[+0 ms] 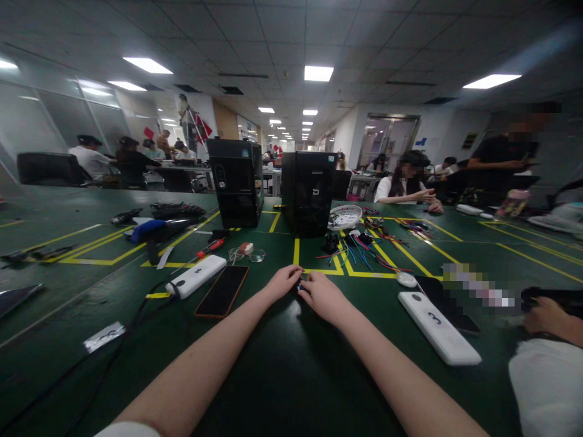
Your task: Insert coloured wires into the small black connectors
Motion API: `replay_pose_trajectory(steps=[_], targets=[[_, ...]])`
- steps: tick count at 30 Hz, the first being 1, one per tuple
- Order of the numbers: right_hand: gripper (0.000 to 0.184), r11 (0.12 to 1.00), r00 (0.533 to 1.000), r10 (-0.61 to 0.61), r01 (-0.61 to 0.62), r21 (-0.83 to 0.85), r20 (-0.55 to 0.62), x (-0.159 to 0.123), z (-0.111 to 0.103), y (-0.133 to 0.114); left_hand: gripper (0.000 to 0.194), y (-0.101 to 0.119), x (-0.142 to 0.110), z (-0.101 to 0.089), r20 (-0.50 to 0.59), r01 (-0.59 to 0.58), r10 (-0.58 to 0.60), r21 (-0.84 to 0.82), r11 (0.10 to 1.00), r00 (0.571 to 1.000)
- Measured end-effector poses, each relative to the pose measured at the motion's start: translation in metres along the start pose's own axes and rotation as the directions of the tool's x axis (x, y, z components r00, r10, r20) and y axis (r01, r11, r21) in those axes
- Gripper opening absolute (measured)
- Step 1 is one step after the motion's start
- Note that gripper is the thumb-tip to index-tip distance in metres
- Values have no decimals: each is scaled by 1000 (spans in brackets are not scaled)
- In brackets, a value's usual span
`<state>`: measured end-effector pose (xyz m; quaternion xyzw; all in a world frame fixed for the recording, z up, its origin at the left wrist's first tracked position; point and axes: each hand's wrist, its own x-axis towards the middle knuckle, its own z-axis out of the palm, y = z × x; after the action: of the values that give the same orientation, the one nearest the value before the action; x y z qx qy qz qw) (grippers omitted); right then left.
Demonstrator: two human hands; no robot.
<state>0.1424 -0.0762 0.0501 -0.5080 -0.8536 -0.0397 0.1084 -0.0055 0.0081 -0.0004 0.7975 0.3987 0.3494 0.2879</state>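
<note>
Over the dark green surface with yellow tape lines [273, 388], the person's bare left hand [282, 283] and bare right hand [325, 296] are meeting at the fingertips. Between them they are holding a small dark piece with a bluish glint [299, 286], which is sitting straight ahead of the person, in front of the tall black computer tower with a glossy face [310, 193]. The right hand's thumb and fingers are pinching together on the piece; the left hand's fingers are gathering on it from the other side, its thumb mostly hidden. The fingers are covering so much that its exact shape is impossible to tell.

The step in hand seems to be close two-handed fingertip work on this piece. As a judgement, the next move is calling for a light, steady pinch from one hand while the other is adjusting the piece, with the fingers parting enough to show it.

To the left of the hands, a dark-screened phone with an orange edge [223, 292] is lying beside a white oblong power bank marked 8 [199, 276]. To the right, a loose spread of thin coloured wires [357, 254] is lying farther off, and a white oblong power bank marked 3 [439, 328] is resting nearer the person.
</note>
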Motion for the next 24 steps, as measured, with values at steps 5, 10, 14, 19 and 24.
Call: replay_pose_trajectory(steps=[5,10,14,19,24], targets=[[40,994,994,108,-108,-7,0,0,4,-2,24,-3,1,-1,-67,51,-50,17,999,996],[36,983,986,164,-161,94,-22,6,13,2,23,-3,1,-3,-70,80,-80,-3,997,994],[36,968,981,193,-190,165,1,9,19,7,24,-2,2,-4,-60,117,-116,13,993,991],[35,976,982,187,-181,123,-38,10,24,9,24,0,5,-3,-70,137,-134,40,990,988],[38,986,972,165,-161,35,-168,11,34,7,23,0,4,-3,-158,211,-191,122,970,969]])
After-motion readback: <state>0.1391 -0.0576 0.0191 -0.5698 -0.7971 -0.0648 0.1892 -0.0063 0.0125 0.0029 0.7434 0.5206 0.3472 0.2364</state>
